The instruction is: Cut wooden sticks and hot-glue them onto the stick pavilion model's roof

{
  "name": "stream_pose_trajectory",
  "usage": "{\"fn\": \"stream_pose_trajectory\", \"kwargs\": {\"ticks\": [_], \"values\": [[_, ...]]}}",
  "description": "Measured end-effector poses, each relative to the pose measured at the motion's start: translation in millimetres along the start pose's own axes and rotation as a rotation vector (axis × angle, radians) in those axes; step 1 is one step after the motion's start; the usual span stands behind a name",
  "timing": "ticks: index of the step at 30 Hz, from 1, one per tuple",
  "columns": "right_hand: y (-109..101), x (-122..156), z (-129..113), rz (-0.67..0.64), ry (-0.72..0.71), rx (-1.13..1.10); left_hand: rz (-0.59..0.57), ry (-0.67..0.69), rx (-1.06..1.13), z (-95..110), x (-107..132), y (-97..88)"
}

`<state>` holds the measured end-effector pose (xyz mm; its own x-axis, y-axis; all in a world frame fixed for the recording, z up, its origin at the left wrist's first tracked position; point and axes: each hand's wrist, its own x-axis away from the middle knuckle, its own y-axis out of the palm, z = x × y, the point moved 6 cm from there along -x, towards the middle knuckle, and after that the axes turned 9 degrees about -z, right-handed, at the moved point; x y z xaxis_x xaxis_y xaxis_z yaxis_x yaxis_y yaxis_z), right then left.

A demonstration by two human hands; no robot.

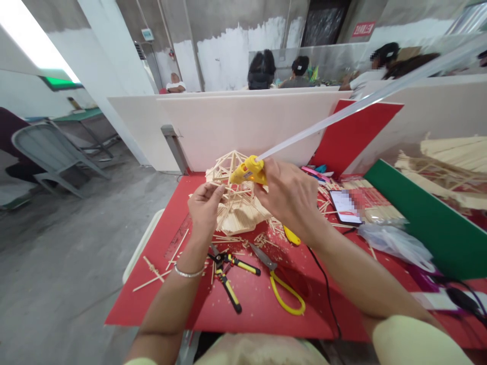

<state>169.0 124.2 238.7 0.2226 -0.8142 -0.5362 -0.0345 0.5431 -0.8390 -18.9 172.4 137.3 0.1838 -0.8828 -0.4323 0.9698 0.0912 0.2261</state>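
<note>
A model built of thin wooden sticks (238,219) stands on the red tabletop (258,309), with an open framework rising from its slatted base. My right hand (291,190) is wrapped around a yellow hot glue gun (247,171), a long clear glue stick (335,117) jutting from its rear. The gun's nozzle points left at the upper framework. At the framework's left side, my left hand (205,203) is closed in a pinch; what lies between its fingertips is too small to make out. Nearer to me lie black-and-yellow pliers (224,268) and scissors with yellow handles (281,284).
Loose sticks and offcuts (152,274) litter the table. On the right are a phone (345,207), packed sticks (380,200), a plastic bag (395,243) and a green board (429,218). A black cord (325,284) trails to the front edge. White panels (243,126) stand behind.
</note>
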Motion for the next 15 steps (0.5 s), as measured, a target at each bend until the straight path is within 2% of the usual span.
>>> {"fn": "stream_pose_trajectory", "kwargs": {"ticks": [9, 15], "values": [[2.4, 1.0, 2.3, 0.016, -0.065, -0.052, 0.006, 0.002, -0.006, 1.4, 0.4, 0.3], [7.2, 1.2, 9.4, 0.037, -0.055, -0.120, 0.011, 0.031, -0.019, 5.5, 1.5, 1.5]]}}
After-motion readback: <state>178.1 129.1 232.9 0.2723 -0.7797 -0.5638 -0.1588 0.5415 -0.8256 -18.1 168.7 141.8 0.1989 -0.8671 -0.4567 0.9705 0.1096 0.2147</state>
